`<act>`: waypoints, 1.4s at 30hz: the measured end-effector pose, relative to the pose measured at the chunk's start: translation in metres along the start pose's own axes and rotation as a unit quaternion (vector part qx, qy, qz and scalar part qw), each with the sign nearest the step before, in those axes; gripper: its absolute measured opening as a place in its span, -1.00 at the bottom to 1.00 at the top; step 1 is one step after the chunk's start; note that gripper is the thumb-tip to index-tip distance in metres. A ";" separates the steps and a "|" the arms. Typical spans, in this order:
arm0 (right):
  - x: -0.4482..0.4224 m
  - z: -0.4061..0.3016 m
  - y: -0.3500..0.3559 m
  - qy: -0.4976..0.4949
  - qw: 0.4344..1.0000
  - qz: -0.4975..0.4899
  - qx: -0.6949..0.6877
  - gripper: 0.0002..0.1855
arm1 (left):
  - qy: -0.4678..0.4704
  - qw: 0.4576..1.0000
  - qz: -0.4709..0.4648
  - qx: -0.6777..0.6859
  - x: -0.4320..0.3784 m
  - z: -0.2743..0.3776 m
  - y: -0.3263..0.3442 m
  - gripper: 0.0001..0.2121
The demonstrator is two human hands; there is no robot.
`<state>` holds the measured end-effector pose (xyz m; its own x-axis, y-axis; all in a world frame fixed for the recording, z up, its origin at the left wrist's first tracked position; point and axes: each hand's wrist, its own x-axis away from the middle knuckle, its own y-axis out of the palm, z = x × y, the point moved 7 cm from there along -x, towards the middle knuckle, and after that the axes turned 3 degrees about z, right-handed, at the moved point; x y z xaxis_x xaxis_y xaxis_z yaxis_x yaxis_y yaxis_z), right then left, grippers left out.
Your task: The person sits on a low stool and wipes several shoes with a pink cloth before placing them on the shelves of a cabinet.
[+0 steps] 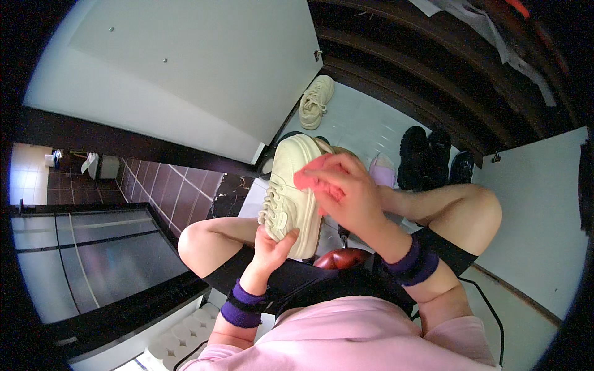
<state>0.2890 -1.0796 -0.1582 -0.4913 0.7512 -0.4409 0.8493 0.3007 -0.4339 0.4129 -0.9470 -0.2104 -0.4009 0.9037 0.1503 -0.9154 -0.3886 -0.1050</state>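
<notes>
A cream lace-up sneaker is tilted on its side before me, its toe pointing away and its side wall facing up. My left hand grips it near the heel, thumb on the upper. In my right hand is a crumpled pink cloth, held over the sneaker's side by the sole edge. The cloth looks to touch the shoe, though the hand hides part of the contact. Purple bands circle both wrists.
A matching cream sneaker stands on the floor by a white cabinet door. Black shoes and a lilac slipper lie right of centre. Dark shelves rise beyond. White paper rolls sit at lower left, and a black cable runs at right.
</notes>
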 end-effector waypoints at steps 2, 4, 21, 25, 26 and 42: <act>-0.017 0.005 -0.007 0.024 1.000 0.008 0.004 -0.74 | 0.032 0.997 -0.036 -0.066 -0.004 0.006 0.004 -0.80; -0.037 0.012 -0.012 0.042 0.999 0.029 0.009 -0.77 | 0.124 0.977 -0.067 -0.161 -0.008 0.027 0.011 -0.83; 0.036 0.008 0.007 0.054 0.997 -0.017 -0.060 -0.72 | -0.013 0.995 0.068 0.070 -0.023 -0.009 0.004 -0.78; 0.037 0.017 0.016 0.124 0.982 -0.095 -0.108 -0.72 | -0.001 0.991 0.055 0.121 -0.042 0.001 0.002 -0.64; 0.024 0.019 0.008 0.111 0.988 -0.050 -0.094 -0.72 | -0.004 0.991 0.052 0.121 -0.044 -0.002 0.002 -0.62; 0.068 0.003 0.024 -0.006 0.999 -0.052 0.013 -0.65 | -0.095 0.935 0.213 0.268 -0.049 -0.019 0.003 -0.58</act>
<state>0.2759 -1.0232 -0.2010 -0.5783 0.7098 -0.4022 0.7890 0.3613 -0.4970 0.4311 -0.9892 -0.2365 -0.6861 0.6173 0.3850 -0.5366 -0.7867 0.3052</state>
